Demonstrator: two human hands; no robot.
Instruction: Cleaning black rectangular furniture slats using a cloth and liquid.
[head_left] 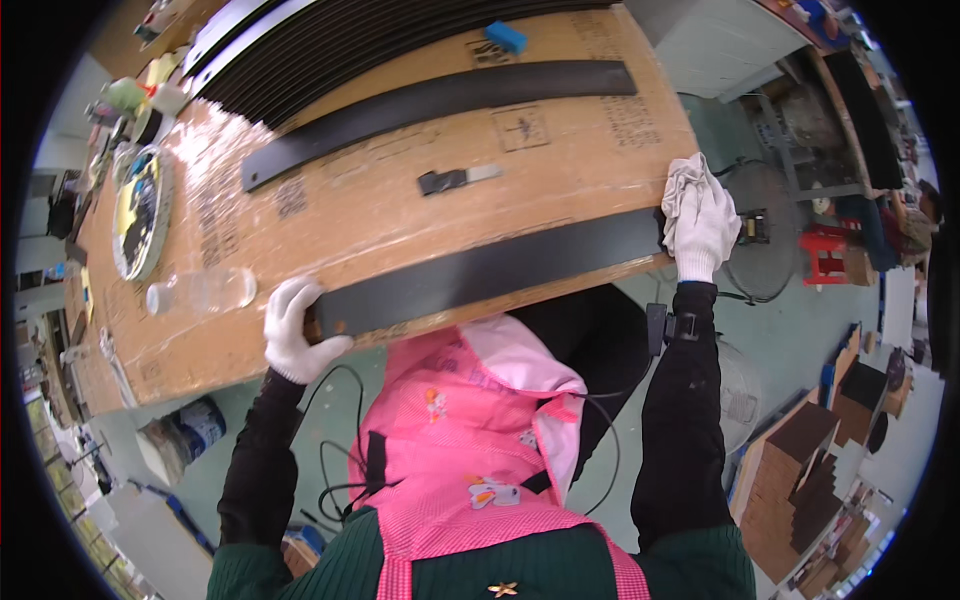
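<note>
A long, flat dark grey board [490,268] lies along the near edge of the cardboard-covered table [350,235]. My left hand [295,330], in a white knit glove, grips the board's left end, its thumb at the near side. At the right end is my right hand [704,228], gloved the same way and closed on a crumpled pale cloth [688,180]. The cloth hides part of that board end. Beyond the board lies a small blade-like tool [458,179] with a black-wrapped handle. A second dark board [440,106] rests farther back.
A stack of dark strips [330,60] occupies the far left, with a blue block [506,37] right of it. A clear plastic bottle [205,291] lies near a round tray [142,212] on the left. A large floor fan [765,245] and red stool [822,258] stand to the right.
</note>
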